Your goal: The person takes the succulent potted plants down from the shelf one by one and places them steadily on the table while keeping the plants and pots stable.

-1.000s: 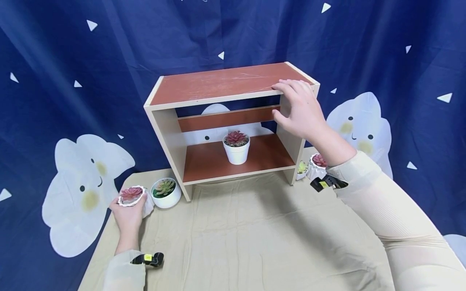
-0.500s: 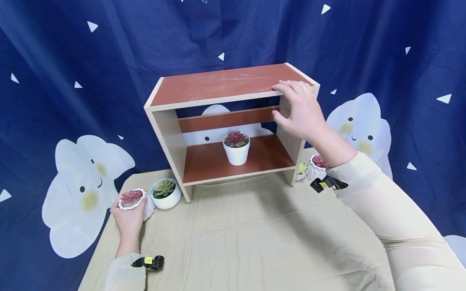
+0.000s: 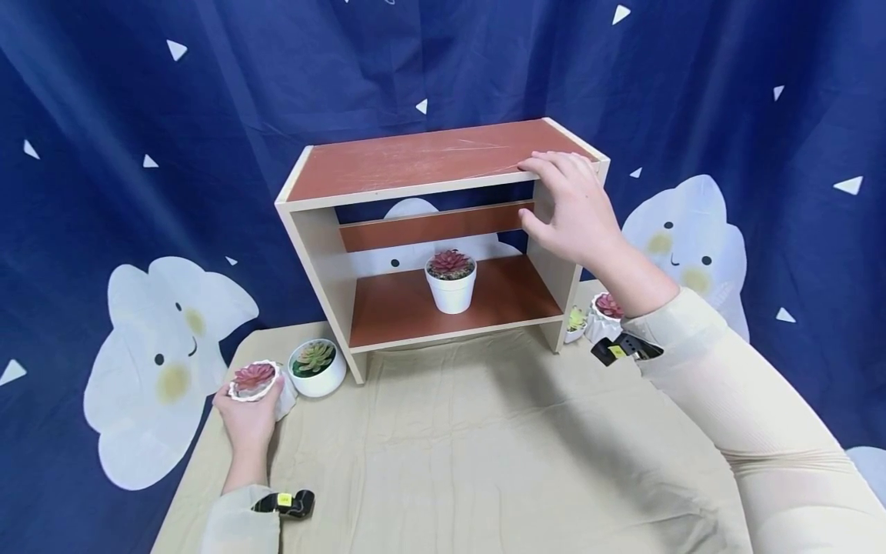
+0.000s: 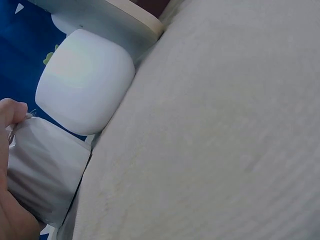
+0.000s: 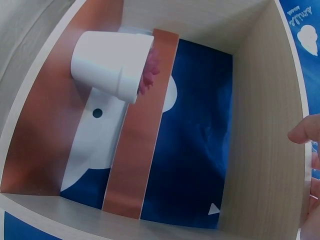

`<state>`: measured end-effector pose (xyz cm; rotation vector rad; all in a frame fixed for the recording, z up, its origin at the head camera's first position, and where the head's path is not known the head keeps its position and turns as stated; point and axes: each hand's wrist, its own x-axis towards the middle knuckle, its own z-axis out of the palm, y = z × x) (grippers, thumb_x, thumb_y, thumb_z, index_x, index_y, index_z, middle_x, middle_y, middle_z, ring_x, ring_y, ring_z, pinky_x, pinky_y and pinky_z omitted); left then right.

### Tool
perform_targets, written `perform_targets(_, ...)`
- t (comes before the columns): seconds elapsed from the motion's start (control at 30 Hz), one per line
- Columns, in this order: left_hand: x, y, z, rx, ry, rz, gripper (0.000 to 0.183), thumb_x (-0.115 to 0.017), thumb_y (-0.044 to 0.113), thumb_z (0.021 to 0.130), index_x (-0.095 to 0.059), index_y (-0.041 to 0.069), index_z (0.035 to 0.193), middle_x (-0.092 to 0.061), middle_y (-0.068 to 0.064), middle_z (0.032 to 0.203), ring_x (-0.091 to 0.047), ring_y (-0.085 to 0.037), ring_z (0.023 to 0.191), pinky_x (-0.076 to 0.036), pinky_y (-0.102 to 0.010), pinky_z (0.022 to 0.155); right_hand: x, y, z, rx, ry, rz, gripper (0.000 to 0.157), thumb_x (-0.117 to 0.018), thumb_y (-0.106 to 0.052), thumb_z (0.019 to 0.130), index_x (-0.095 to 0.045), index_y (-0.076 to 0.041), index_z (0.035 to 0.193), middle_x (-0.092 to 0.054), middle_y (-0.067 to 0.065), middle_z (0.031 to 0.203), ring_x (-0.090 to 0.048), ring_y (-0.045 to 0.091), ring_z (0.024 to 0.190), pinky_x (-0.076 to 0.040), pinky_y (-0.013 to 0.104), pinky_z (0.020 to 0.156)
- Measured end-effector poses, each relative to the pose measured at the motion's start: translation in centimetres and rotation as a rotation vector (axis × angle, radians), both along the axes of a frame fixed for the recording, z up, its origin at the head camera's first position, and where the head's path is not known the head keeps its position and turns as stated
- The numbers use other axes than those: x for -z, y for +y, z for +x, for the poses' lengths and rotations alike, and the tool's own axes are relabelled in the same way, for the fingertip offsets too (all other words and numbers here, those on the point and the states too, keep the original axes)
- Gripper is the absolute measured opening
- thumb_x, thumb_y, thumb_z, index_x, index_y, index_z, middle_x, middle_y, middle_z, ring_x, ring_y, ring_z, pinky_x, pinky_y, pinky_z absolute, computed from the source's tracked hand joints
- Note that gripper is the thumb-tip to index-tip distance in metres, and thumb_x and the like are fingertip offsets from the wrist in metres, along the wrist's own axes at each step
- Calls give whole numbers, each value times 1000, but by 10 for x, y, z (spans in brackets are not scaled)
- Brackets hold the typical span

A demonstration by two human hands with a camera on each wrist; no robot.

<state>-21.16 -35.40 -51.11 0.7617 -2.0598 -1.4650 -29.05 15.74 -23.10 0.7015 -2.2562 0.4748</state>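
In the head view, my left hand (image 3: 251, 422) grips a white, pleated pot with a pink succulent (image 3: 254, 376) at the table's left. The left wrist view shows the pot's pale side (image 4: 42, 170), with twine near its top and my fingers around it. My right hand (image 3: 573, 206) rests on the front edge of a small wooden shelf (image 3: 429, 160), near its top right corner. Its fingers lie on the top board and the thumb hangs apart below the edge. Inside the shelf stands a white pot with a dark red succulent (image 3: 451, 291).
A round white pot with a green succulent (image 3: 316, 368) stands between my left hand and the shelf. Right of the shelf are a small yellow-green plant (image 3: 575, 323) and another white pot with a red succulent (image 3: 606, 317). A blue curtain (image 3: 415, 61) hangs behind the cloth-covered table (image 3: 443, 446).
My left hand and the pot it grips have shifted very slightly nearer to me. The right hand stays in place on the shelf.
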Motion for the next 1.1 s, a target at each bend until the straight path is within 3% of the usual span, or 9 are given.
perform_targets(0.4,0,1,6,43,-29,-14,102,-79,38,83,-11,4,151,-27,-27,153,-31,-40,142,-19,-43,120,0,0,1,-7,2,-6,54,-69,-20,83,-58,-5,134,-53,16,142,-43,35,135,-24,43,117)
perform_targets(1.1,0,6,8,47,-42,3,103,-77,42,84,-8,9,153,-24,-22,157,-28,-36,145,-18,-42,121,0,0,0,-7,1,-7,55,-68,-22,84,-58,-6,135,-53,16,143,-43,34,135,-24,43,117)
